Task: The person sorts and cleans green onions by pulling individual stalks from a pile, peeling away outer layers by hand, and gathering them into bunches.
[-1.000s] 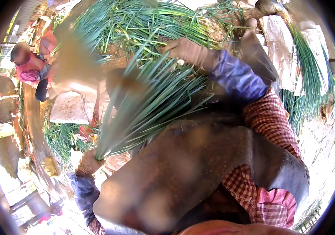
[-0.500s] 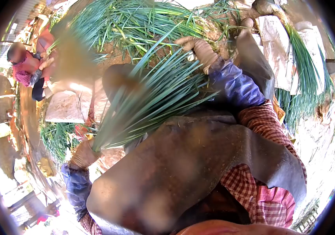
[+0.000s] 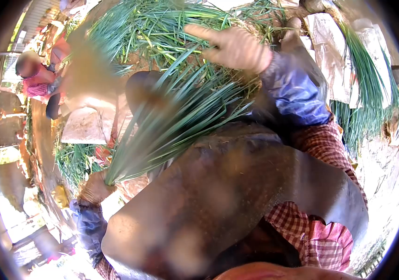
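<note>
"So, where's the bunch [image 3: 180,126]?"

"Along the upper edge of the apron [image 3: 208,200], its narrow end gripped in the left hand [image 3: 95,187], its leaves fanning out below the right."

"And the right hand [image 3: 239,49]?"

"It's blurred, but thumb and forefinger look spread wide, with nothing visible between them, over the near edge of the pile [image 3: 157,28]."

"Any room to move?"

"A strip of soil [image 3: 137,60] shows between bunch and pile; on the lower side, the apron's edge runs close."

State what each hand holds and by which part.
Left hand: a bundle of long, thin green leaves, by its narrow gathered end. Right hand: nothing visible held.
</note>
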Demonstrator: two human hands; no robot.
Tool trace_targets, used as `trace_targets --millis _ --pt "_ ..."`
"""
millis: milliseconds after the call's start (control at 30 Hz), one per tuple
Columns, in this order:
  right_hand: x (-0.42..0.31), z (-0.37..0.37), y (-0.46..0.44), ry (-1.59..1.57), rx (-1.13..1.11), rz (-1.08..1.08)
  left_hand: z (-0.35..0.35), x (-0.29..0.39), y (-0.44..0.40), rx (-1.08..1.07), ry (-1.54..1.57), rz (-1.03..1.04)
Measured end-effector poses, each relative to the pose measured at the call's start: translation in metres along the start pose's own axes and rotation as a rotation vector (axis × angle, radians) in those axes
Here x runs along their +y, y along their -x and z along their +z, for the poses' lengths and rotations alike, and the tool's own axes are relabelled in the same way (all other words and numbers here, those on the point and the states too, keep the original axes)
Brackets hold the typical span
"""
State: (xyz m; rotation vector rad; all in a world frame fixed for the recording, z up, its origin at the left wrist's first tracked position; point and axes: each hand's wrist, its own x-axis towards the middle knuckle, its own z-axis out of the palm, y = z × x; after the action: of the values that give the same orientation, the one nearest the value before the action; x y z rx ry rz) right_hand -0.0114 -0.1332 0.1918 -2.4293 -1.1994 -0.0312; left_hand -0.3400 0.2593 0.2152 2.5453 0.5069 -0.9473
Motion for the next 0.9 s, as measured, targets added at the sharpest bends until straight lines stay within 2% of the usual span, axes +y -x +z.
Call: trace_targets --millis 33,100,133,200,233,267,333,367,467,500,600,633,700,800,867,900 --pt "0.009 0.015 -0.006 -0.002 0.006 0.002 -0.003 0.007 0.004 0.003 -0.006 0.000" --pt "0.024 0.047 -0.020 -0.034 0.212 -0.293 -0.006 0.022 0.014 0.018 0.020 -0.004" --pt "0.024 0.046 -0.016 -0.034 0.213 -0.294 -0.005 0.023 0.017 0.019 0.019 -0.005" --pt "0.020 0.035 -0.002 -0.725 0.107 -0.036 0.002 0.026 0.024 0.079 0.079 0.002" --pt "0.014 0.026 0.007 -0.889 0.055 0.035 0.004 0.028 0.028 0.098 0.095 0.014" --pt "0.021 0.026 0.010 -0.891 0.052 0.031 0.007 0.026 0.032 0.099 0.098 0.010" --pt "0.044 0.019 0.022 -1.605 0.403 0.059 0.011 0.017 0.038 0.113 0.152 -0.018" --pt "0.063 -0.005 0.046 -1.489 0.319 -0.040 0.015 0.013 0.043 0.114 0.239 -0.067" --pt "0.081 -0.016 0.056 -1.151 0.228 0.179 0.025 0.008 0.059 0.110 0.208 -0.182" --pt "0.080 -0.006 0.063 -0.827 0.300 -0.074 0.030 0.001 0.058 0.108 0.280 -0.150" --pt "0.065 0.019 0.062 -0.390 0.345 -0.320 0.037 -0.007 0.056 0.138 0.312 -0.146" --pt "0.027 0.014 0.065 -0.074 0.365 -0.342 0.037 -0.004 0.058 0.142 0.309 -0.147" --pt "0.012 0.022 0.065 0.240 0.381 -0.360 0.038 0.001 0.060 0.162 0.337 -0.103" --pt "0.034 0.092 0.051 0.396 0.372 -0.587 0.040 -0.004 0.062 0.171 0.307 -0.118" --pt "0.029 0.118 0.043 -0.149 0.303 -0.420 0.041 0.002 0.067 0.173 0.300 -0.127" --pt "0.026 0.107 0.041 -0.226 0.142 -0.278 0.044 0.000 0.068 0.202 0.343 -0.106"
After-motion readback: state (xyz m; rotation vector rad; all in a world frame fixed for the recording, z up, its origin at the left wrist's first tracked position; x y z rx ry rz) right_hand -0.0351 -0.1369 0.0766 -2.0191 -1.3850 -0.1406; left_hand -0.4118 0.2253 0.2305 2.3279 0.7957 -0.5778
